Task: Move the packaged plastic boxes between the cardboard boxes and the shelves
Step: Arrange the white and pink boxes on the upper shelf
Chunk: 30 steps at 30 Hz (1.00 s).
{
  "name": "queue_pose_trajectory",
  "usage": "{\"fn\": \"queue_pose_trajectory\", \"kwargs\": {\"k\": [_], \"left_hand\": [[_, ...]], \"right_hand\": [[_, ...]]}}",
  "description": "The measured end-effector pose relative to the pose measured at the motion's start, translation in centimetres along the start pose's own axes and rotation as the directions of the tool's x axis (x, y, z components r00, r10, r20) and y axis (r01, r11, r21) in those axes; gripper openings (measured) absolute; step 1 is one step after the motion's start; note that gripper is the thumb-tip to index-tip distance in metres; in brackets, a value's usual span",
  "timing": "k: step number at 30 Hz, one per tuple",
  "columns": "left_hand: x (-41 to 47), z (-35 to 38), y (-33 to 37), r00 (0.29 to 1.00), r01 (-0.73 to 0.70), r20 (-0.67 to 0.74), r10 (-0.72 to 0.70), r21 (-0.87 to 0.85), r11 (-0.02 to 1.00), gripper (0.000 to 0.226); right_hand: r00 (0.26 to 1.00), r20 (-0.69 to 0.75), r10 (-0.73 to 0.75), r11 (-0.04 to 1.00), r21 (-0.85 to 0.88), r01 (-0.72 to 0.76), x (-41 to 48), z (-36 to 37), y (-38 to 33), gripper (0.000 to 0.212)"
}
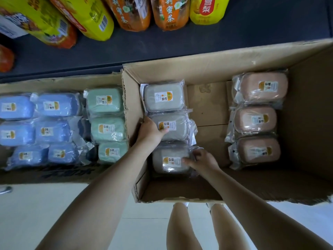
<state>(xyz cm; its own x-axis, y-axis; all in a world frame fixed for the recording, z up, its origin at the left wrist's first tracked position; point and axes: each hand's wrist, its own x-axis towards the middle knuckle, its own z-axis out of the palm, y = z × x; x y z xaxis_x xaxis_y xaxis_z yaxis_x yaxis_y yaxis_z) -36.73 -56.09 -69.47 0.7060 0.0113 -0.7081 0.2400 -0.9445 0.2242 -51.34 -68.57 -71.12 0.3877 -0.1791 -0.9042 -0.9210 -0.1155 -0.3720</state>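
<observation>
Both bare forearms are reaching forward and down into the right cardboard box (198, 69). The left hand (150, 129) is gripping the left end of the middle grey box (180, 131): its thumb is lying across the top by the label, and its fingers are dipping out of sight between the pack and the cardboard wall. The right hand (204, 159) is curling its fingers over the right end of the near grey box (167, 164), fingertips pressing the wrap. These two rounded plastic boxes are sitting in a column of three against the carton's left wall, each sealed in crinkled, glossy clear film with a white-and-orange sticker. Three pink boxes (255, 120) are lining the right side. Blue boxes (52, 131) and green boxes (108, 129) are filling the left cardboard box (54, 82). Beyond, bottles (169, 13) are standing on a dark shelf (252, 33).
</observation>
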Motion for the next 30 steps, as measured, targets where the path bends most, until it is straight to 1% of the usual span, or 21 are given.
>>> {"fn": "queue_pose_trajectory", "kwargs": {"k": [3, 6, 8, 9, 12, 16, 18, 20, 22, 23, 25, 27, 28, 30], "left_hand": [[-0.2, 0.4, -0.3, 1.000, 0.006, -0.022, -0.005, 0.043, 0.999, 0.076], [0.0, 0.6, -0.5, 0.999, 0.000, -0.038, 0.002, 0.038, 0.999, 0.075], [0.1, 0.8, -0.5, 0.999, -0.005, -0.042, 0.006, 0.037, 0.999, 0.081], [0.1, 0.9, -0.5, 0.999, -0.006, -0.041, 0.008, 0.045, 0.999, 0.084], [0.1, 0.9, -0.5, 0.999, -0.015, -0.042, 0.018, 0.083, 0.996, 0.089], [0.1, 0.7, -0.2, 1.000, -0.003, -0.012, 0.005, 0.155, 0.988, 0.089], [0.1, 0.4, -0.1, 1.000, -0.019, -0.001, 0.020, 0.231, 0.973, 0.081], [-0.2, -0.1, 0.0, 0.997, -0.068, -0.013, 0.075, 0.297, 0.952, 0.063], [-1.1, -0.8, 0.3, 0.989, -0.119, -0.035, 0.141, 0.371, 0.921, 0.046], [-1.7, -1.3, 0.4, 0.984, -0.144, -0.039, 0.176, 0.416, 0.898, 0.041], [-3.1, -2.4, 0.7, 0.970, -0.208, -0.007, 0.242, 0.493, 0.845, 0.039], [-4.8, -3.7, 0.8, 0.950, -0.285, 0.045, 0.308, 0.520, 0.805, 0.040], [-5.8, -4.4, 0.8, 0.938, -0.324, 0.066, 0.341, 0.518, 0.791, 0.039], [-8.1, -6.1, 0.8, 0.911, -0.389, 0.078, 0.405, 0.485, 0.783, 0.035]], "right_hand": [[1.000, -0.009, -0.010, 0.999, -0.040, 0.010, 0.1, -0.1, -0.4, 0.049], [0.999, -0.035, -0.029, 0.998, -0.064, 0.027, 0.0, -0.1, -0.5, 0.044], [0.998, -0.048, -0.029, 0.998, -0.050, 0.026, 0.0, -0.2, -0.2, 0.044], [0.998, -0.055, -0.039, 0.997, -0.069, 0.036, 0.0, -0.3, -0.1, 0.045], [0.994, -0.078, -0.080, 0.991, -0.117, 0.071, 0.1, -0.2, -0.1, 0.046], [0.995, -0.059, -0.078, 0.990, -0.124, 0.070, -0.2, -0.1, -0.1, 0.046], [0.996, -0.023, -0.092, 0.988, -0.128, 0.088, -0.5, -0.3, 0.0, 0.043], [0.993, -0.012, -0.115, 0.984, -0.137, 0.112, -0.9, -0.8, 0.0, 0.041], [0.989, -0.028, -0.146, 0.972, -0.189, 0.138, -1.7, -1.3, -0.1, 0.039], [0.985, -0.037, -0.166, 0.962, -0.225, 0.153, -2.1, -1.6, -0.2, 0.038], [0.981, -0.046, -0.191, 0.937, -0.307, 0.168, -3.1, -2.6, -0.7, 0.035], [0.976, -0.042, -0.215, 0.882, -0.437, 0.175, -4.4, -3.7, -1.3, 0.038], [0.972, -0.021, -0.233, 0.826, -0.532, 0.187, -5.3, -4.4, -1.8, 0.041], [0.963, 0.031, -0.269, 0.681, -0.701, 0.213, -7.9, -6.0, -2.8, 0.046]]}}
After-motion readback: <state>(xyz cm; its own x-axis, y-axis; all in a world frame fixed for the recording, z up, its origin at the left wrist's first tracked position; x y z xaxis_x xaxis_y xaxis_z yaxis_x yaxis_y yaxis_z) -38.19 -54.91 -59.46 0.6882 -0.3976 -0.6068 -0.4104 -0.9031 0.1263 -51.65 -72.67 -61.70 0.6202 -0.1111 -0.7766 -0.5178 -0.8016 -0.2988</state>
